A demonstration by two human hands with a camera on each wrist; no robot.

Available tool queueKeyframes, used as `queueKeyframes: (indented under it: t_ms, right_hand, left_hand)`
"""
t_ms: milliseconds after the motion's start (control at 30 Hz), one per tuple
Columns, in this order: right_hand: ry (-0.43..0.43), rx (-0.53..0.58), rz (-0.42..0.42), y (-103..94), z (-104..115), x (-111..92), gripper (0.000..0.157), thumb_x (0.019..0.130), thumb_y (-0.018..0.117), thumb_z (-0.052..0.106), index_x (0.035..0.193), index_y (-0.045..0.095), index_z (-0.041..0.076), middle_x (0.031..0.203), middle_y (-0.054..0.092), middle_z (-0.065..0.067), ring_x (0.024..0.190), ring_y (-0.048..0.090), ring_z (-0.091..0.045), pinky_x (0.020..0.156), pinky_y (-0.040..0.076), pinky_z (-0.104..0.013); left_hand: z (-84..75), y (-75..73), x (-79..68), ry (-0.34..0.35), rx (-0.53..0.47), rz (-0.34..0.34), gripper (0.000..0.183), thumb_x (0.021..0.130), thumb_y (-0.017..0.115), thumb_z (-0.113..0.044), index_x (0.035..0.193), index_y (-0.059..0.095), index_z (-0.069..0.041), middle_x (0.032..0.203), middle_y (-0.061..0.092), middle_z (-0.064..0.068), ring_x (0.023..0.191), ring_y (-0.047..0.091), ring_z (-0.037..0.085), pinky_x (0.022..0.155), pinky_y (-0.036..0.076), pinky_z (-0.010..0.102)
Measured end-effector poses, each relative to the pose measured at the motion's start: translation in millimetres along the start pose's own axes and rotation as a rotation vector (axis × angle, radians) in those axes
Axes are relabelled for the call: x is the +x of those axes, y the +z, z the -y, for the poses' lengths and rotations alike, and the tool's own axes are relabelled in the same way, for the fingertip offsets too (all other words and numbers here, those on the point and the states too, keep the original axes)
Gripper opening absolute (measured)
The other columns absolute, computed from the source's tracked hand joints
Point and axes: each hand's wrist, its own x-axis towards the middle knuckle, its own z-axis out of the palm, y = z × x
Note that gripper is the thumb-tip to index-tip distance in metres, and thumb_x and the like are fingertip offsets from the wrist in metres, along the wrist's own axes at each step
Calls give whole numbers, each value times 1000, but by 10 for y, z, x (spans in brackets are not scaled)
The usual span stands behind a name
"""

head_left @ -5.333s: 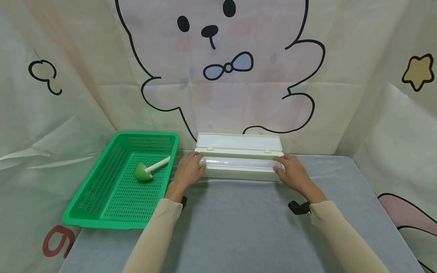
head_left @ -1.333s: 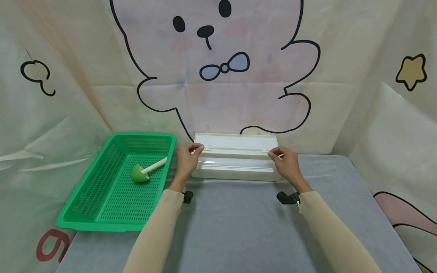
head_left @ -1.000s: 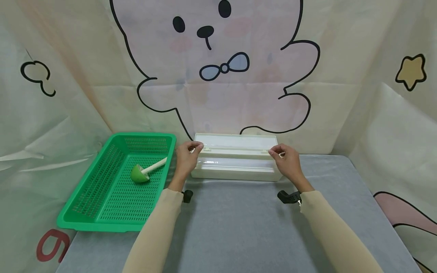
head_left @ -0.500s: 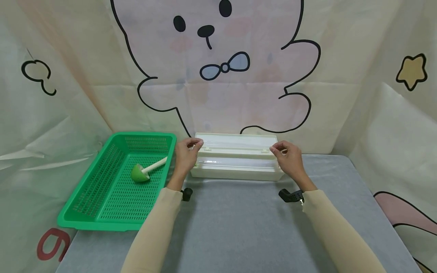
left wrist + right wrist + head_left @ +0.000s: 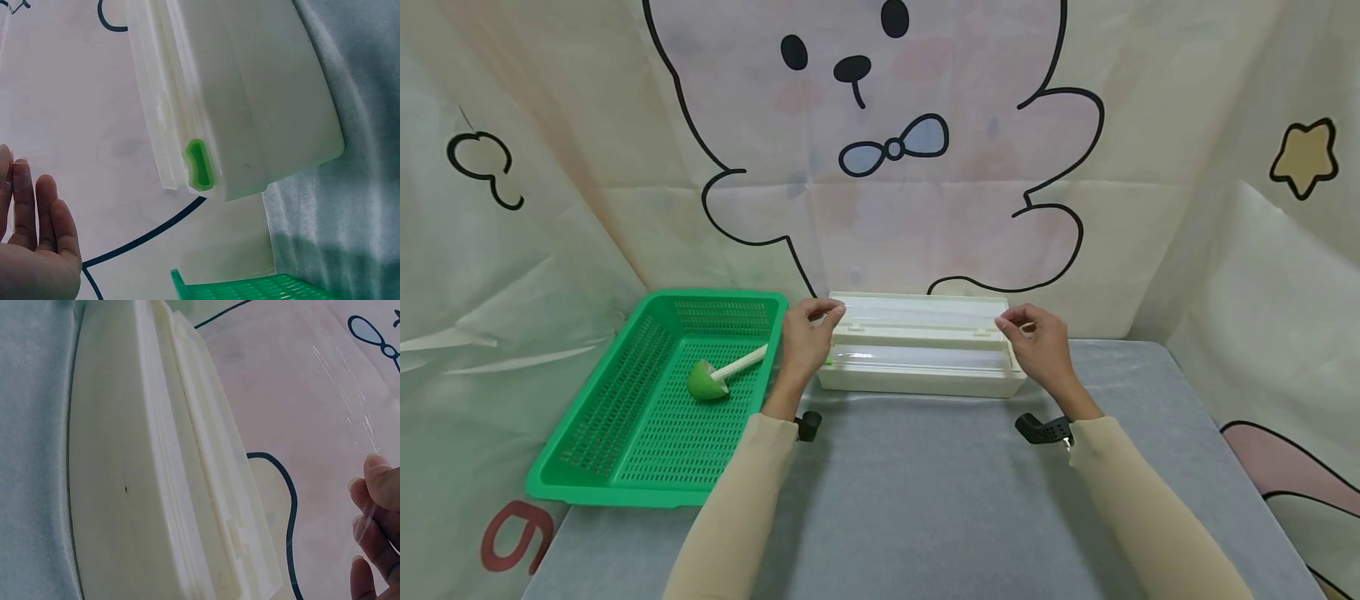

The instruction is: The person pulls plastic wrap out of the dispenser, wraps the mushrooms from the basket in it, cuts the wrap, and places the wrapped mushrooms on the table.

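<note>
A cream cling film dispenser (image 5: 921,383) stands at the back of the table with its lid (image 5: 925,310) tipped back. In its trough lies the roll of film (image 5: 925,357). My left hand (image 5: 805,342) pinches the film's left corner between thumb and fingers, above the box's left end. At the other side my right hand (image 5: 1041,346) pinches the right corner. In the right wrist view the clear cling film (image 5: 365,419) stretches from that thumb, creased along its edge. The left wrist view shows a green slider (image 5: 200,165) at the box's end.
A green perforated basket (image 5: 617,493) sits left of the dispenser, close beside my left forearm. Inside it lies a green dome-headed utensil (image 5: 706,383) with a white handle. Grey cloth covers the table (image 5: 925,500), and a printed curtain (image 5: 880,225) hangs behind.
Earlier my hands rested at the two ends of the open box. Since then they have pinched the film's corners, and they have risen and spread slightly apart, lifting the film upward.
</note>
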Motion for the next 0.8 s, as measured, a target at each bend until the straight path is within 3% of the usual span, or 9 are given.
queueKeyframes:
  t_ms: [200,500,800]
  right_hand:
    - [-21,7,-11,-39,47,14,15,97,70,9,96,69,-6,92,71,-21,86,62,-29,79,45,-35]
    - [-67,13,-38,-90,127,44,13,97,71,8,95,70,-5,91,71,-20,83,60,-22,76,44,-26]
    - [-71,30,-49,-135,218,59,13,97,70,7,96,70,-6,91,70,-20,83,58,-14,77,46,-31]
  left_hand:
    - [-49,-25,-1,26,-9,-9,17,98,69,-12,105,74,3,112,69,19,112,61,35,102,46,51]
    - [-117,-68,20,67,-25,-6,18,98,69,-11,106,73,5,113,69,21,113,61,36,100,48,48]
    - [-176,-104,37,121,-52,-24,16,97,70,-9,103,74,5,107,70,22,106,63,37,98,48,53]
